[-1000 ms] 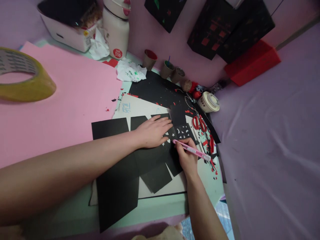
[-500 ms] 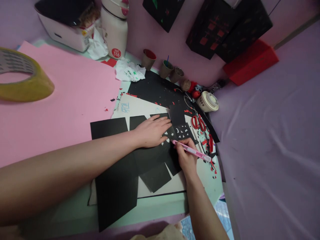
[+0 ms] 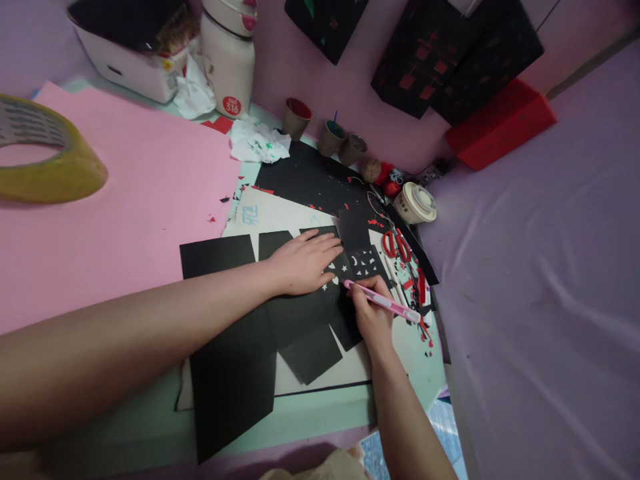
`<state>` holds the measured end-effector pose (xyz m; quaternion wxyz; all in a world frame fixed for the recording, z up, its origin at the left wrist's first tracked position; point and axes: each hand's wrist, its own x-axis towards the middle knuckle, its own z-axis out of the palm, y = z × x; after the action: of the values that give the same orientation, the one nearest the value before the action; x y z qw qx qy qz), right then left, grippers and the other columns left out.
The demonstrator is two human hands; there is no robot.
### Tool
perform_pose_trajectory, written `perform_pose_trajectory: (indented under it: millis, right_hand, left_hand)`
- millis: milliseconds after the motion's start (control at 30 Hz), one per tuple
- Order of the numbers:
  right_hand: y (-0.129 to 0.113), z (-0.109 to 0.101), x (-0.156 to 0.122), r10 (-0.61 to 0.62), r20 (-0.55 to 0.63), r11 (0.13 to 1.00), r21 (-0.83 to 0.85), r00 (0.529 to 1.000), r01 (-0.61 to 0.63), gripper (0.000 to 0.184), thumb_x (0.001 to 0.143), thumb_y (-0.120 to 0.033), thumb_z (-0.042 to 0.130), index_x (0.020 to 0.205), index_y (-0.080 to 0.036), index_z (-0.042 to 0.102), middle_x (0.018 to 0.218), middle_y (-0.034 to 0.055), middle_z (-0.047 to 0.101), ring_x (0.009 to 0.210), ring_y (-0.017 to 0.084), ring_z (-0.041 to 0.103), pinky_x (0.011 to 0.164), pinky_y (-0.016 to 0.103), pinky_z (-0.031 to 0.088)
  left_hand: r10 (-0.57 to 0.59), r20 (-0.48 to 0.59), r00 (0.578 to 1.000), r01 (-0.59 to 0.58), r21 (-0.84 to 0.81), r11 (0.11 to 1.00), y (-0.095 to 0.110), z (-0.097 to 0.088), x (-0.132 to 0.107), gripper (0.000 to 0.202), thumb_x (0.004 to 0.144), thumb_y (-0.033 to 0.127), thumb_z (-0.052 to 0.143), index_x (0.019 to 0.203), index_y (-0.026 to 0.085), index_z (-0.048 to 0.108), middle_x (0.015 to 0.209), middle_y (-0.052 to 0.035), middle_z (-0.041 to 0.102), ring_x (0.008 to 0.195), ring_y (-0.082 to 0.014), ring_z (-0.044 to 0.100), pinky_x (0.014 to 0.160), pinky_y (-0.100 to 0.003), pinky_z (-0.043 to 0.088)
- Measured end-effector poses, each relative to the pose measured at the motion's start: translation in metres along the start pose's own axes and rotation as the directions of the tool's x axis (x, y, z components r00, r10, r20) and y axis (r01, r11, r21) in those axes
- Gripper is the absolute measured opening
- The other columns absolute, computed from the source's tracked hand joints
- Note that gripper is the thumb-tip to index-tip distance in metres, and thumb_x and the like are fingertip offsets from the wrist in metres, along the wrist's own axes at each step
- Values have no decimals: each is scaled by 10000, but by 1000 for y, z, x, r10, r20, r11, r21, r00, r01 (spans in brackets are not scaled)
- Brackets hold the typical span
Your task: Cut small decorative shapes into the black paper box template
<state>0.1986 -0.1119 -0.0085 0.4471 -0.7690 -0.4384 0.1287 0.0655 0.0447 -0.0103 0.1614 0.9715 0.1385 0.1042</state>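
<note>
My left hand (image 3: 304,262) lies flat, fingers stretched out, pressing on a sheet of black paper (image 3: 300,313) that has small stars, a heart and moons cut out of it. My right hand (image 3: 374,313) is closed round a pink craft knife (image 3: 384,303). The knife's tip rests on the black paper just right of my left fingertips, by the cut-out shapes. Under the black paper lies a pale board (image 3: 280,217).
Red scissors (image 3: 397,245) and paper scraps lie right of the paper. A roll of tape (image 3: 418,203), paper cups (image 3: 299,117), a ball of twine (image 3: 371,169) and crumpled tissue (image 3: 260,143) sit behind. Pink card (image 3: 125,193) carries a big yellow tape roll (image 3: 45,160) at left.
None beyond a slight shift of the camera; both hands stay in place on the black paper.
</note>
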Motion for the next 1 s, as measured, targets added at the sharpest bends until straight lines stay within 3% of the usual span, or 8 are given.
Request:
perform_pose_trajectory:
  millis: [1000]
  right_hand:
    - [-1,1,-1,24,8,998,52,1000,-24,165,820,-258,603,685,-213,519,634,-38,565,589,143,515,578,271,384]
  left_hand:
    - [-5,27,1000,4,29,1000,1,-2,0,568,944,430,440,1425,129,423,1538,-88,367,1444,-217,277,1196,-407,145]
